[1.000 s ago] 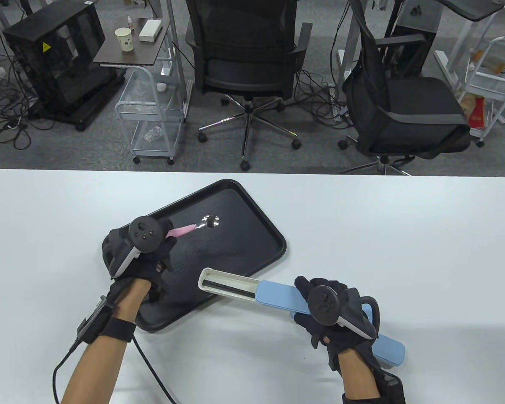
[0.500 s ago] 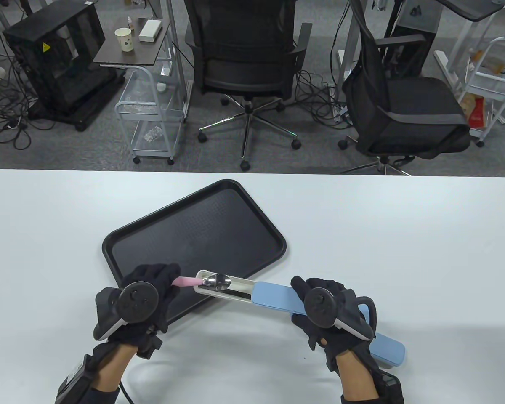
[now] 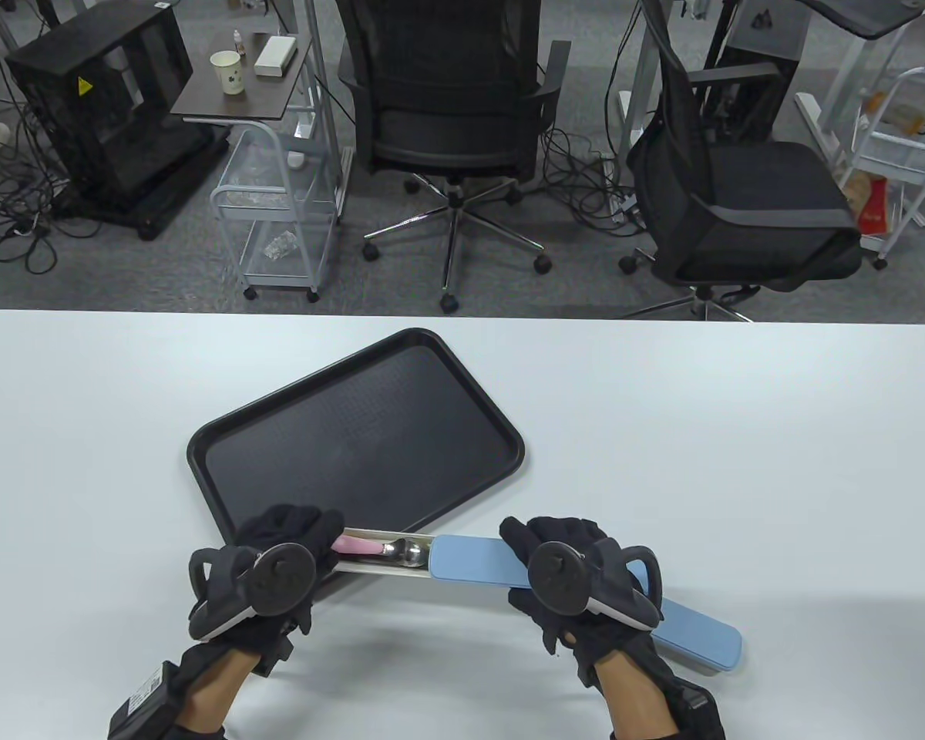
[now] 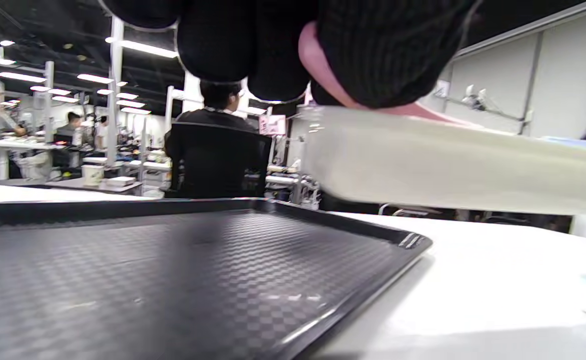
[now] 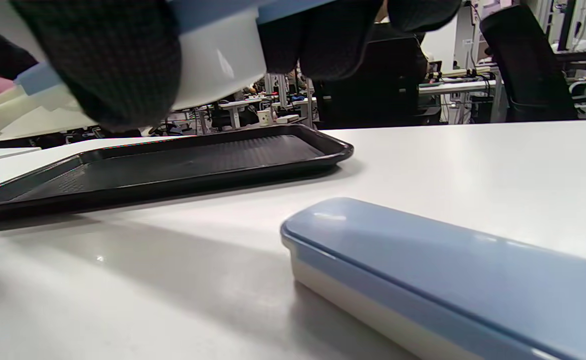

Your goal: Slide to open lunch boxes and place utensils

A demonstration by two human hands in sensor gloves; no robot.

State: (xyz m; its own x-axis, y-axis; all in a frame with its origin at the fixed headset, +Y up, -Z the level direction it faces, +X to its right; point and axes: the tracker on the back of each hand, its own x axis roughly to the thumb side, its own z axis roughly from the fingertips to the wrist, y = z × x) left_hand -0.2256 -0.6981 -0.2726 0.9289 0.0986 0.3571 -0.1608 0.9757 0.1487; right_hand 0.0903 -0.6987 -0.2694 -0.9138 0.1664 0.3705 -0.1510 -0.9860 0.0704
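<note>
Presently, the open lunch box (image 3: pixel 401 553) is held above the table by the left hand (image 3: pixel 277 570) and right hand (image 3: pixel 563 586); spoon (image 3: pixel 389 549) inside. Risk: handle jammed if lid (image 3: pixel 474 561) is slid.

far desk: the desk (image 3: pixel 701 401) lies bare beyond and to the right of the tray (image 3: pixel 223 439); a hand could pass there.
left side: bare desk left of the tray.
middle: the held lunch box (image 3: pixel 462 559) spans between the left hand (image 3: pixel 277 566) and right hand (image 3: pixel 578 586), barring the way across.
near right: a second lunch box (image 5: pixel 447 290) lies under the right hand.
</note>
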